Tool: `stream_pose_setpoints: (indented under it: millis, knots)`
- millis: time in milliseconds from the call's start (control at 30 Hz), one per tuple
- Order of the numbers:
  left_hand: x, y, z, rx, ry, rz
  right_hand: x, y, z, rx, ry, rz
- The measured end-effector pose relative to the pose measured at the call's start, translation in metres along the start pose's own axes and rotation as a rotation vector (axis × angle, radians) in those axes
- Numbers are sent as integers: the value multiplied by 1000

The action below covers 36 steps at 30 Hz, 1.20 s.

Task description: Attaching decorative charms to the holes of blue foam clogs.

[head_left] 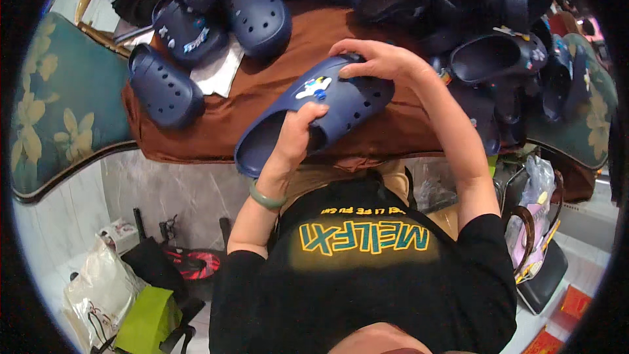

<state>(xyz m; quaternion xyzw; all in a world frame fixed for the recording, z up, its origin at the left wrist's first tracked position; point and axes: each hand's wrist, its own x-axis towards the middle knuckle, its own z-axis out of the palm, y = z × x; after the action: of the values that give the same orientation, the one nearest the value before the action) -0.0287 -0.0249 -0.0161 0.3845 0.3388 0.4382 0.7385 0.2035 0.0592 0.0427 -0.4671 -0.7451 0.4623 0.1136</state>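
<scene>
Brown cloth covers the counter [262, 108] heaped with navy clogs, and over its near edge the left hand [296, 132] grips one clog [314, 115] by its opening while the right hand [377, 60] clasps the toe; it looks light, springy foam, best held by the rim.

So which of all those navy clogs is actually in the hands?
The navy clog at the centre, lifted over the brown cloth: left hand grips its opening, right hand presses its toe. It carries white and blue charms; the rest lie untouched around it.
</scene>
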Motion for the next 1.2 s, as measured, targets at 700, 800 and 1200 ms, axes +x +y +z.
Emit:
stream_pose_setpoints:
  millis: [700,800,1200]
  knots:
    - [11,-10,-8,-129,-61,26,-37,0,28,-651,514,-385]
    - [9,-6,-5,-92,-86,98,-32,-17,48,-996,568,-330]
    - [12,-6,-7,-238,-40,-51,-41,-8,36,-251,532,-255]
